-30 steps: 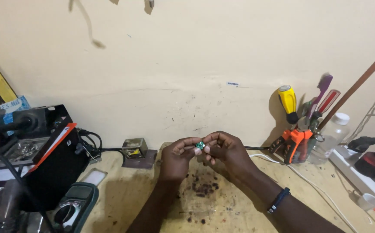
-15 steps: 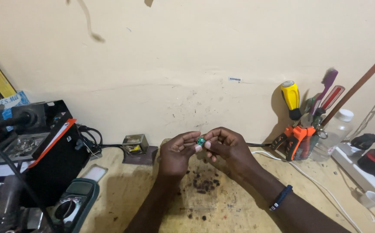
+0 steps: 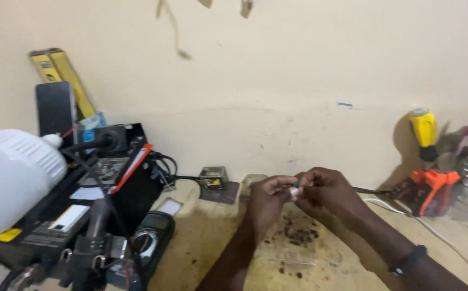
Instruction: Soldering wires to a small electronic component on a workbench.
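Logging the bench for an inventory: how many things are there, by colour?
Yellow: 2, spirit level, screwdriver handle
White: 1, bulb
Orange: 1, pliers
Green: 1, small part pinched between both hands
Total: 5

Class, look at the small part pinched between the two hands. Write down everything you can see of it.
The small green part is tiny, mostly hidden by fingertips. Only a dark green spot shows, with a pale bit just beneath it; its material and exact shape cannot be told. It is held above the stained wooden bench, near the wall, pinched between the left hand and the right hand, whose fingertips meet around it. Nothing else touches it.
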